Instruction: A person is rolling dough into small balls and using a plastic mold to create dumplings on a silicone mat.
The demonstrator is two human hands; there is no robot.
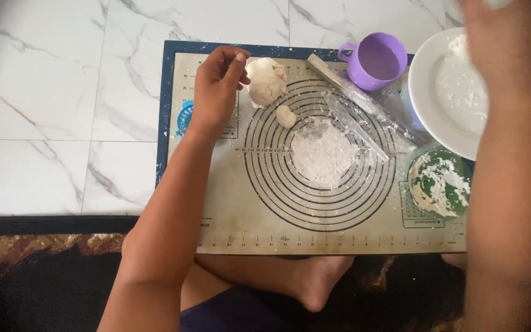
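Dough lump at the far edge of the mat, just right of the left hand and touching its fingertips. The left hand is loosely curled, thumb and forefinger pinched on a bit of dough at the lump's upper left edge; its forearm runs straight across the mat's near left corner. A small dough piece lies just nearer than the lump, beside a flour patch at the mat's centre (ringed guide lines). The right hand hovers, blurred, over the white plate at the mat's far right; its grip cannot be told.
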